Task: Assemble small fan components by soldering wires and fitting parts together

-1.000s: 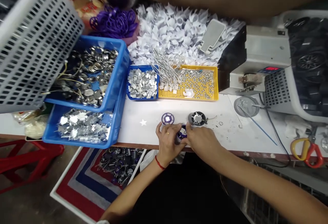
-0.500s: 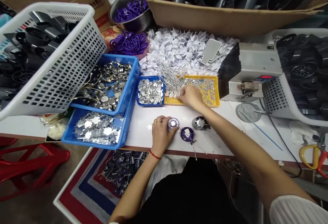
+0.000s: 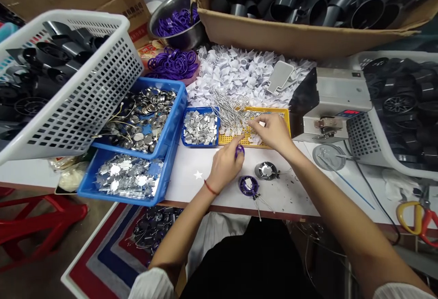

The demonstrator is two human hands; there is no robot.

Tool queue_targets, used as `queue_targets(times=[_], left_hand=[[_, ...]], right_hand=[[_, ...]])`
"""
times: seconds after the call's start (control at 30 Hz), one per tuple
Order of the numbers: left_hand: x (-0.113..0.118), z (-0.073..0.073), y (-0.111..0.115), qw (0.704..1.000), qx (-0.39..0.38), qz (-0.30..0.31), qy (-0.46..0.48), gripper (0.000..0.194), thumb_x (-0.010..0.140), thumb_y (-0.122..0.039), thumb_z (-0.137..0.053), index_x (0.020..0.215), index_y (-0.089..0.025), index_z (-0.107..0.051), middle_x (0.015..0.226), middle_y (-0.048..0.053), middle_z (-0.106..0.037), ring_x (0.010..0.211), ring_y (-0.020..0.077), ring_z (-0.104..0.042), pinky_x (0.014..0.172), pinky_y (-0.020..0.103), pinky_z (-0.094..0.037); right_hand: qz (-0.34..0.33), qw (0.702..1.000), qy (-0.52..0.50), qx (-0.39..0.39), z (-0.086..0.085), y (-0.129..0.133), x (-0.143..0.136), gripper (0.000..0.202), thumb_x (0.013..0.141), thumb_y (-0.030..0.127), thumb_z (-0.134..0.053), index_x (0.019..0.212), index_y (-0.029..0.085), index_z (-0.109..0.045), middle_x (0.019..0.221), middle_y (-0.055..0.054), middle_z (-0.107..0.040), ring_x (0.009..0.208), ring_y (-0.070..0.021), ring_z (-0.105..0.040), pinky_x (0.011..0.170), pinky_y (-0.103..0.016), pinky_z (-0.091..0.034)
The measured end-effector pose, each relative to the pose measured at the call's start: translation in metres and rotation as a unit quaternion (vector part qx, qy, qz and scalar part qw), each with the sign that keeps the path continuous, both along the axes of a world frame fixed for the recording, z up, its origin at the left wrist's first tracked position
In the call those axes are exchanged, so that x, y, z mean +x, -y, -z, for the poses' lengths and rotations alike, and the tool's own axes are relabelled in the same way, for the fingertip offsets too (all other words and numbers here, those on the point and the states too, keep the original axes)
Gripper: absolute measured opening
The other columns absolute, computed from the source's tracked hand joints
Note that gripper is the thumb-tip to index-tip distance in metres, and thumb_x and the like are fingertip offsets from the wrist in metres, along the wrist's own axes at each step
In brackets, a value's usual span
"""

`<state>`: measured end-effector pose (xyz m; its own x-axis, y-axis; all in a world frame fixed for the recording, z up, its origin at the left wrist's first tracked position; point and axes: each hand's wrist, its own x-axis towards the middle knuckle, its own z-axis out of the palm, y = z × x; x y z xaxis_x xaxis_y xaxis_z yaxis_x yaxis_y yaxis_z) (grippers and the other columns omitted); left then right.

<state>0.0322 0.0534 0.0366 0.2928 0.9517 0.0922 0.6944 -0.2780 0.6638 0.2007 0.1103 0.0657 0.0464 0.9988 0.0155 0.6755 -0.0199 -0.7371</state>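
Observation:
My left hand [image 3: 226,162] holds a small purple ring-shaped part [image 3: 240,150], mostly covered by the fingers, just in front of the yellow tray [image 3: 224,141]. Over that tray, my right hand [image 3: 272,130] has thumb and forefinger close together beside a bundle of white wires [image 3: 230,113]; what lies between the fingertips is too small to make out. A purple round part [image 3: 248,185] with a white piece and wires rests on the white table [image 3: 212,192]. Beside it stands a dark round part [image 3: 266,170] with a silver star-shaped plate.
Blue trays hold metal clips [image 3: 200,127], discs [image 3: 138,137] and silver plates [image 3: 128,178]. Behind is a pile of white pieces [image 3: 232,71]. A metal machine [image 3: 331,103] stands right, scissors [image 3: 417,212] at the far right. White baskets [image 3: 99,71] and a cardboard box [image 3: 273,37] surround the table.
My left hand has moved up toward the yellow tray, lifting the purple ring-shaped part off the table. My right hand has shifted right, away from the wire ends. The view has tilted slightly.

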Motion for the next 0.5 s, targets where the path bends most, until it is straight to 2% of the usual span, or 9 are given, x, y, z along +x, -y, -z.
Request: queue_targets(times=[0.1, 0.17, 0.23, 0.3, 0.37, 0.43, 0.5], left_hand=[[0.020, -0.013, -0.046, 0.994, -0.034, -0.039, -0.099, 0.049, 0.076, -0.012, -0.053, 0.125, -0.014, -0.055, 0.087, 0.012, -0.073, 0.084, 0.0323, -0.070, 0.075, 0.042, -0.053], [0.026, -0.012, -0.071, 0.989, -0.061, -0.079, -0.109, 0.042, 0.070, -0.010, -0.058, 0.111, -0.011, -0.062, 0.082, 0.016, -0.072, 0.082, 0.0347, -0.070, 0.072, 0.042, -0.053], [0.024, -0.008, -0.086, 0.989, -0.066, -0.096, -0.094, 0.037, 0.066, -0.010, -0.061, 0.103, -0.011, -0.064, 0.081, 0.016, -0.072, 0.080, 0.0341, -0.070, 0.072, 0.041, -0.054], [0.017, -0.002, -0.088, 0.991, -0.052, -0.095, -0.079, 0.039, 0.068, -0.011, -0.061, 0.107, -0.012, -0.063, 0.086, 0.016, -0.073, 0.084, 0.0332, -0.070, 0.075, 0.041, -0.055], [0.011, 0.003, -0.080, 0.994, -0.045, -0.098, -0.037, 0.044, 0.075, -0.015, -0.059, 0.119, -0.012, -0.058, 0.096, 0.016, -0.072, 0.085, 0.0310, -0.071, 0.076, 0.042, -0.056], [0.005, 0.007, -0.065, 0.988, -0.072, -0.112, 0.078, 0.048, 0.083, -0.021, -0.056, 0.129, -0.012, -0.051, 0.105, 0.016, -0.070, 0.074, 0.0258, -0.071, 0.068, 0.041, -0.059], [0.000, 0.010, -0.046, 0.960, -0.115, -0.124, 0.225, 0.047, 0.088, -0.027, -0.054, 0.132, -0.013, -0.048, 0.107, 0.016, -0.069, 0.060, 0.0199, -0.069, 0.057, 0.038, -0.060]], right_hand=[[0.019, 0.995, -0.093, -0.017, 0.006, -0.003, 0.000, 0.027, 0.077, 0.040, -0.060, 0.071, 0.016, -0.072, 0.065, -0.003, -0.067, 0.057, -0.0150, -0.057, 0.062, -0.028, -0.042], [0.039, 0.986, -0.153, -0.052, 0.006, -0.003, 0.006, 0.024, 0.072, 0.038, -0.063, 0.066, 0.015, -0.069, 0.059, -0.001, -0.062, 0.052, -0.0124, -0.052, 0.056, -0.027, -0.039], [0.038, 0.957, -0.253, -0.134, 0.004, 0.000, 0.017, 0.025, 0.069, 0.039, -0.063, 0.064, 0.015, -0.066, 0.050, 0.003, -0.050, 0.045, -0.0091, -0.040, 0.048, -0.025, -0.031], [0.024, 0.907, -0.362, -0.213, -0.001, 0.007, 0.026, 0.027, 0.067, 0.043, -0.063, 0.066, 0.016, -0.064, 0.047, 0.007, -0.040, 0.041, -0.0065, -0.029, 0.043, -0.024, -0.021], [0.031, 0.876, -0.423, -0.228, -0.004, 0.017, 0.032, 0.028, 0.063, 0.044, -0.067, 0.067, 0.016, -0.062, 0.048, 0.008, -0.038, 0.041, -0.0052, -0.026, 0.041, -0.023, -0.018], [0.057, 0.877, -0.434, -0.198, -0.006, 0.030, 0.031, 0.029, 0.062, 0.044, -0.070, 0.065, 0.016, -0.062, 0.048, 0.007, -0.041, 0.040, -0.0048, -0.029, 0.040, -0.022, -0.019], [0.070, 0.891, -0.415, -0.170, -0.006, 0.045, 0.026, 0.031, 0.063, 0.045, -0.070, 0.063, 0.016, -0.063, 0.046, 0.006, -0.044, 0.039, -0.0050, -0.032, 0.039, -0.022, -0.021]])
